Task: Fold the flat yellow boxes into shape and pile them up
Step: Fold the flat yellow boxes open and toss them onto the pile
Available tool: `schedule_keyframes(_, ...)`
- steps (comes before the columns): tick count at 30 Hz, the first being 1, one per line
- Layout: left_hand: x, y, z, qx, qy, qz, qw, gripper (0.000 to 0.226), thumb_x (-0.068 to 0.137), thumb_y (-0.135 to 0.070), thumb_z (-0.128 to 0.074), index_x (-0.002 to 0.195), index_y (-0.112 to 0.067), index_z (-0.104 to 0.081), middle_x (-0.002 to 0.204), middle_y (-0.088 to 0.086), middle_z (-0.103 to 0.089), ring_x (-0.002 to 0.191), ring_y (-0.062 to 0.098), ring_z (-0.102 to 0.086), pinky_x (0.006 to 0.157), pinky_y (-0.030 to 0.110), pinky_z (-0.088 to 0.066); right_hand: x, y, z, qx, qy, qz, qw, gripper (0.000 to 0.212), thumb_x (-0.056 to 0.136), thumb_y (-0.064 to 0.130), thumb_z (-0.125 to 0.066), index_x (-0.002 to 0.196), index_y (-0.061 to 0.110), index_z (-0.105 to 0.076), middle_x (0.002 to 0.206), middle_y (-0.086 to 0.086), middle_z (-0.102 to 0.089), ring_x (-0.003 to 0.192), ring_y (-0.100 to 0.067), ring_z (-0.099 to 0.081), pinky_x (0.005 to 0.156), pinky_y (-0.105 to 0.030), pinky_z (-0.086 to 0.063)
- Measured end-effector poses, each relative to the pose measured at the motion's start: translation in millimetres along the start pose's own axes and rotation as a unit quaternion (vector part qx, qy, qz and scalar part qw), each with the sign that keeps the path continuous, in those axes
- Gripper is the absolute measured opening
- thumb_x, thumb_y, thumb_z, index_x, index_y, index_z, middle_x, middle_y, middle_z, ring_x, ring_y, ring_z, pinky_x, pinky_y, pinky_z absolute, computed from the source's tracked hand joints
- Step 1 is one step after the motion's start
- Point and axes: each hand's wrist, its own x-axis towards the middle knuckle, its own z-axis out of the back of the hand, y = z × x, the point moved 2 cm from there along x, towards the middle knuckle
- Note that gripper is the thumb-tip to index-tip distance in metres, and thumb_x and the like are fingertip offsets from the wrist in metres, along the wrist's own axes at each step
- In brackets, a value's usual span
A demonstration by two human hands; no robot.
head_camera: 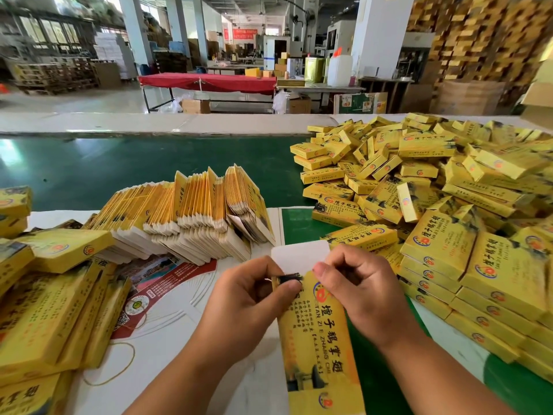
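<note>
Warehouse space fills the top of the frame: white pillars, one long table under a red cloth (206,82) at upper centre, and a wall of stacked yellow cartons (466,34) at upper right. Below that runs a green work surface (89,172), partly covered by white printed sheets (167,298) in the lower middle.

At lower centre, one yellow box (320,339) is held upright-lengthwise between both hands, its white end flap (300,256) sticking up above the fingers. The left hand (248,298) pinches the box's top left corner, thumb and fingers curled tight on the card. The right hand (356,289) grips the top right edge, thumb pressed on the printed face and fingers curled behind the flap.

Just above the hands, at centre left, stands one long row of flat unfolded boxes (191,214), packed on edge and leaning; they are too many and too tightly packed to count. At the left edge lie more bundled stacks (51,310) of the flat ones, about four bundles showing. On the right side, from mid-frame to the lower right corner, sprawls one big heap of folded boxes (434,187), dozens at least, loose at the top and piled more neatly near the right hand. One loop of string (119,363) lies on the white sheets at lower left.
</note>
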Motion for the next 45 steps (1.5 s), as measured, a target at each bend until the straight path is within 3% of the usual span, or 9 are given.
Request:
schedule_keyframes(2, 1, 0, 3, -0.032, -0.033, 0.006, 0.999, 0.025, 0.072, -0.024, -0.076, 0.093, -0.023, -0.062, 0.087, 0.033, -0.063, 0.084, 0.062, -0.055, 0.072, 0.068, -0.051, 1, -3, 2, 0.009, 0.02, -0.024, 0.999, 0.024, 0.08, 0.035, -0.072, 0.101, 0.03, -0.061, 0.072, -0.011, -0.066, 0.064, -0.023, -0.06, 0.057, -0.028, -0.05)
schedule_keyframes(4, 4, 1, 6, -0.042, -0.046, 0.021, 0.998, 0.055, 0.064, -0.027, -0.079, 0.114, -0.03, -0.055, 0.094, 0.027, -0.068, 0.092, 0.063, -0.053, 0.077, 0.07, -0.049, 2, -8, 4, 0.039, 0.047, -0.077, 0.995, 0.056, 0.079, 0.029, -0.075, 0.128, 0.038, -0.05, 0.084, -0.015, -0.072, 0.074, -0.029, -0.069, 0.062, -0.033, -0.058)
schedule_keyframes(6, 5, 3, 9, -0.033, -0.047, 0.031, 0.998, 0.073, 0.061, -0.029, -0.079, 0.128, -0.03, -0.049, 0.098, 0.019, -0.071, 0.097, 0.059, -0.056, 0.081, 0.064, -0.053, 2, -8, 3, 0.08, 0.082, -0.12, 0.986, 0.061, 0.08, 0.022, -0.074, 0.135, 0.03, -0.048, 0.088, -0.013, -0.075, 0.073, -0.02, -0.073, 0.055, -0.023, -0.056)
schedule_keyframes(11, 7, 3, 10, -0.025, -0.022, 0.043, 0.998, 0.037, 0.067, -0.024, -0.076, 0.102, -0.032, -0.066, 0.096, 0.009, -0.073, 0.083, 0.032, -0.073, 0.067, 0.033, -0.06, 4, -9, 5, 0.091, 0.097, -0.122, 0.984, 0.04, 0.078, 0.03, -0.076, 0.118, 0.03, -0.068, 0.08, -0.014, -0.074, 0.06, -0.013, -0.066, 0.045, -0.016, -0.044)
schedule_keyframes(15, 8, 2, 11, -0.039, -0.016, 0.046, 0.998, 0.03, 0.068, -0.02, -0.075, 0.096, -0.029, -0.067, 0.097, 0.009, -0.07, 0.082, 0.034, -0.073, 0.067, 0.036, -0.06, 5, -13, 7, 0.052, 0.09, -0.106, 0.989, 0.045, 0.076, 0.043, -0.075, 0.119, 0.035, -0.067, 0.072, -0.013, -0.069, 0.054, -0.02, -0.056, 0.041, -0.024, -0.04)
schedule_keyframes(30, 4, -1, 9, -0.025, 0.007, 0.041, 0.999, 0.029, 0.075, -0.019, -0.071, 0.101, -0.022, -0.057, 0.093, 0.012, -0.076, 0.084, 0.029, -0.074, 0.067, 0.032, -0.06, 3, -7, 7, 0.025, 0.096, -0.095, 0.99, 0.024, 0.077, 0.039, -0.073, 0.091, 0.02, -0.071, 0.074, -0.009, -0.074, 0.048, -0.013, -0.06, 0.04, -0.018, -0.042)
schedule_keyframes(33, 5, 0, 10, -0.012, 0.008, 0.032, 0.999, 0.022, 0.075, -0.021, -0.071, 0.093, -0.027, -0.06, 0.093, 0.01, -0.076, 0.084, 0.027, -0.074, 0.066, 0.031, -0.06, 3, -5, 6, 0.001, 0.092, -0.077, 0.993, 0.003, 0.082, 0.028, -0.072, 0.082, 0.025, -0.073, 0.07, -0.003, -0.073, 0.05, -0.006, -0.061, 0.043, -0.014, -0.043)
schedule_keyframes(40, 9, 2, 14, -0.029, -0.009, 0.031, 0.999, 0.014, 0.074, -0.017, -0.07, 0.084, -0.016, -0.061, 0.086, 0.017, -0.074, 0.081, 0.034, -0.072, 0.065, 0.038, -0.061, 2, -3, 3, 0.023, 0.083, -0.045, 0.995, 0.033, 0.087, 0.02, -0.069, 0.113, 0.039, -0.072, 0.07, -0.004, -0.071, 0.046, -0.008, -0.059, 0.041, -0.013, -0.042)
schedule_keyframes(45, 10, 3, 15, -0.053, -0.002, 0.029, 0.998, 0.013, 0.074, -0.007, -0.067, 0.083, -0.003, -0.058, 0.086, 0.012, -0.074, 0.075, 0.02, -0.07, 0.063, 0.024, -0.055, 3, -7, 4, 0.025, 0.095, -0.061, 0.993, 0.027, 0.083, 0.018, -0.069, 0.096, 0.039, -0.078, 0.07, -0.011, -0.073, 0.044, -0.011, -0.059, 0.038, -0.018, -0.044)
